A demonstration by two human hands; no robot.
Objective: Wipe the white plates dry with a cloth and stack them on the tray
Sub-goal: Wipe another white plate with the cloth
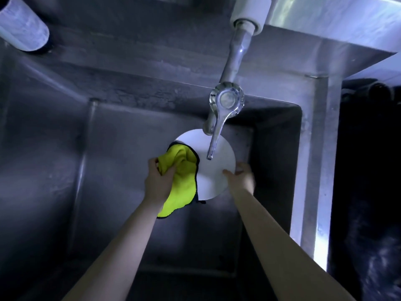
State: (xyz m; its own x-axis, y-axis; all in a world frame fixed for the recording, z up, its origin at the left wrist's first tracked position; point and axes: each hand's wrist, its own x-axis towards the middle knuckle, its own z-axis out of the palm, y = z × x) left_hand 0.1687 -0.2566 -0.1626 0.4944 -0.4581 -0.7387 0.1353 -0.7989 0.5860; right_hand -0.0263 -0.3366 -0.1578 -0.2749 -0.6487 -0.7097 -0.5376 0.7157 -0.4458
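A white plate (213, 170) is held over the steel sink basin, just under the tap. My right hand (240, 175) grips its right rim, thumb on the face and fingers behind. My left hand (157, 181) grips a bunched yellow cloth (181, 181) with a dark edge, and the cloth lies against the plate's left half. The cloth's lower end hangs free below my left hand. No tray is in view.
A chrome tap (225, 101) with a long lever (214, 144) reaches over the plate's upper part. The deep steel sink (108, 170) fills the view, its right rim (314, 170) bright. A white pipe end (23, 29) shows at top left. Darkness lies right of the sink.
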